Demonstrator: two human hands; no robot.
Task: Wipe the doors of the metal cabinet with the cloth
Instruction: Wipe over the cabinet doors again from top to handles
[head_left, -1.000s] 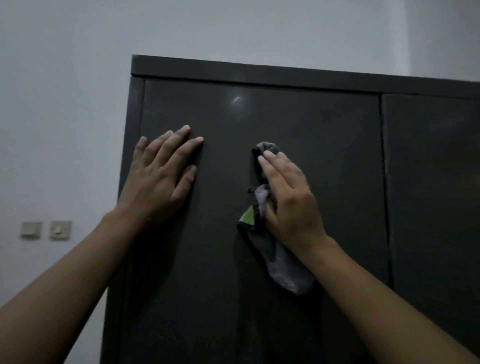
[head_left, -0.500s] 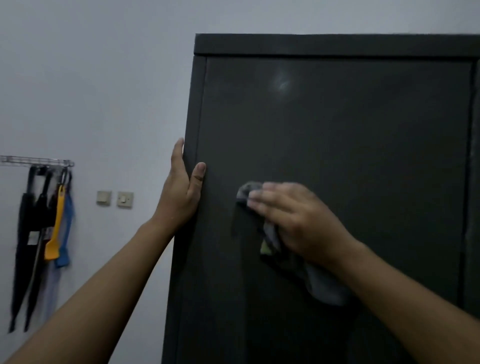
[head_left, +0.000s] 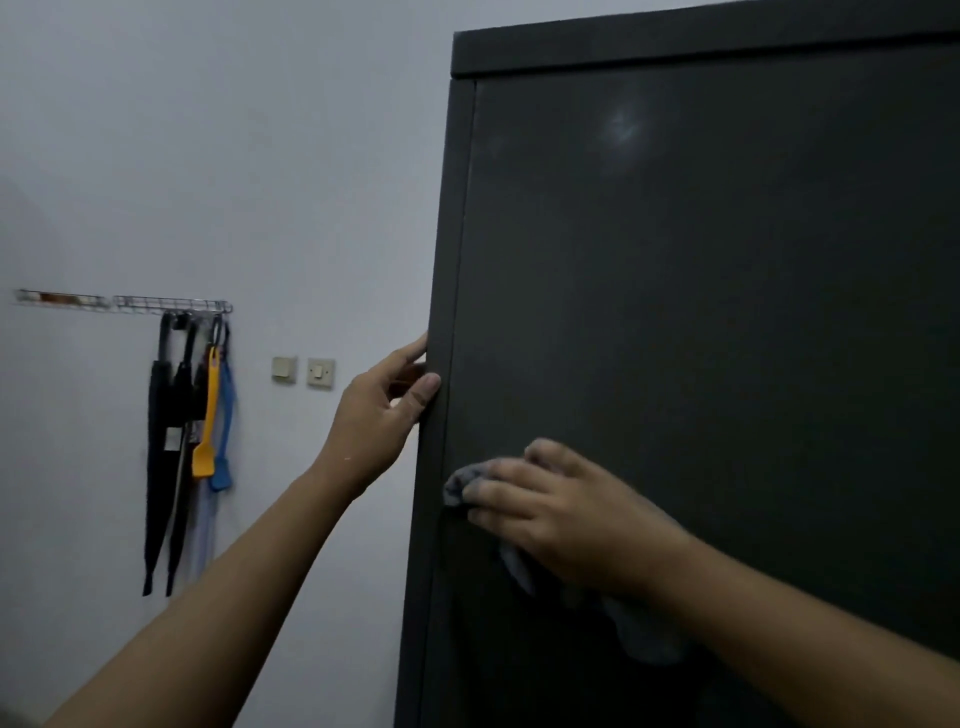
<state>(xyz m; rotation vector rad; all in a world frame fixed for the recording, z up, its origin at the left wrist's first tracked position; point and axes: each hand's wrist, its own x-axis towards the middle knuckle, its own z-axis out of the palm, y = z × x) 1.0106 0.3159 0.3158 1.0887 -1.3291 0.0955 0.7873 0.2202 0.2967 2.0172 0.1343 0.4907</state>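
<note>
Wiping in progress. My right hand (head_left: 563, 514), fingers flat, pressed the cloth (head_left: 461, 482) against the door (head_left: 727, 322) near its left margin. My left hand (head_left: 379, 415) gripped the metal cabinet (head_left: 675, 49) by its side edge. I judged much left to do; any other door lay out of view.

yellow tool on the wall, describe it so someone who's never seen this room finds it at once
Left of the dark metal cabinet, a wire rack is fixed to the wall. Among the long items hanging from its right end, the yellow tool is the only yellow one, between black items and a blue tool.
</note>
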